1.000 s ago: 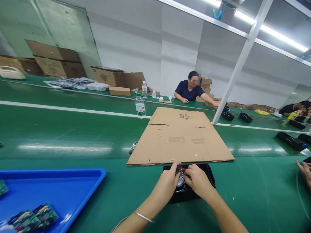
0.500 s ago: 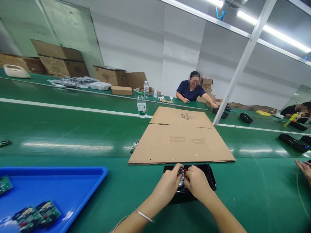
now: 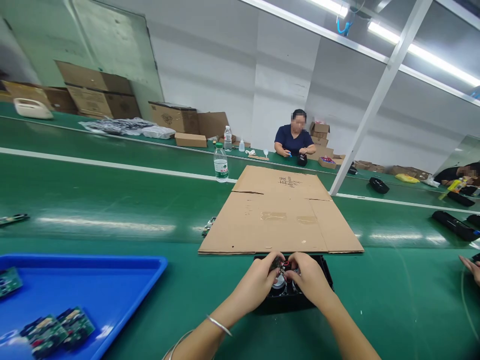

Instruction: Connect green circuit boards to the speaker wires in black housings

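Observation:
A black speaker housing lies open-side up on the green bench, just below the cardboard sheet. Inside it a round silver speaker shows between my hands. My left hand is closed, its thumb and fingers pinching a small circuit board over the housing. Close beside it, my right hand pinches at a red wire by the board's edge. Fingers partly hide the wire's end and the board.
A flat cardboard sheet lies beyond the housing. To the left, a blue tray holds several circuit boards. A water bottle stands behind the sheet. A co-worker sits across the bench; another person's hand is at right.
My right hand's fingers have shifted slightly, and more of the speaker shows. The co-worker opposite has drawn an outstretched arm in and now holds a black item in front.

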The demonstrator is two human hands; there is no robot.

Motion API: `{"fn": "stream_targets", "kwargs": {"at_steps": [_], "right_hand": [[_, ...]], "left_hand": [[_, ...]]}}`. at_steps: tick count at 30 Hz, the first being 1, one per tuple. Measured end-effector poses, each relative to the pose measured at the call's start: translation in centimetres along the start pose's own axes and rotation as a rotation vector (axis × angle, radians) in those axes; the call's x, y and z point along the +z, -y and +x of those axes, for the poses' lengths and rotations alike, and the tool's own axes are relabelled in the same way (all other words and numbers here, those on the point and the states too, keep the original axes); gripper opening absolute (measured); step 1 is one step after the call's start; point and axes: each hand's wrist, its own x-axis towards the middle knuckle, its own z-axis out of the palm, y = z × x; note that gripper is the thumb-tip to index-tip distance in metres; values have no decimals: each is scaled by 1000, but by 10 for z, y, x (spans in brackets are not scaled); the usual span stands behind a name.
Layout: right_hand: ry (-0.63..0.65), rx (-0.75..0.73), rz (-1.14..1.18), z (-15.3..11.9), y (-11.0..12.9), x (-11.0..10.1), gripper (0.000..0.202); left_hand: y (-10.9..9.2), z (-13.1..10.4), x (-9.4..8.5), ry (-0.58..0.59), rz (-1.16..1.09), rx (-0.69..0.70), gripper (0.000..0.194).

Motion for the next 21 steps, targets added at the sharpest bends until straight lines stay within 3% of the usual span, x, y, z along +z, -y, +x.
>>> {"fn": "stream_targets", "kwargs": {"at_steps": [4, 11, 15, 16, 18, 20, 21], "right_hand": [[7, -63, 168, -2, -1, -4, 16], [-32, -81, 194, 0, -3, 6, 8], [30, -33, 176, 1, -14, -3, 9], [58, -24, 146, 0, -17, -6, 19], [162, -3, 56, -1, -24, -11, 60], [289, 22, -47, -2, -28, -13, 96], [328, 34, -94, -3, -28, -13, 103]], "left_hand": [[-1, -1, -1, 5, 27, 19, 23], [-2, 0, 3, -10, -78, 6, 22], [-4, 2, -1, 20, -132, -15, 18], [-3, 4, -4, 39, -160, -29, 19], [1, 9, -15, 50, -210, -61, 28], [11, 18, -33, -30, -224, -95, 35], [19, 23, -43, -112, -211, -115, 34]]}}
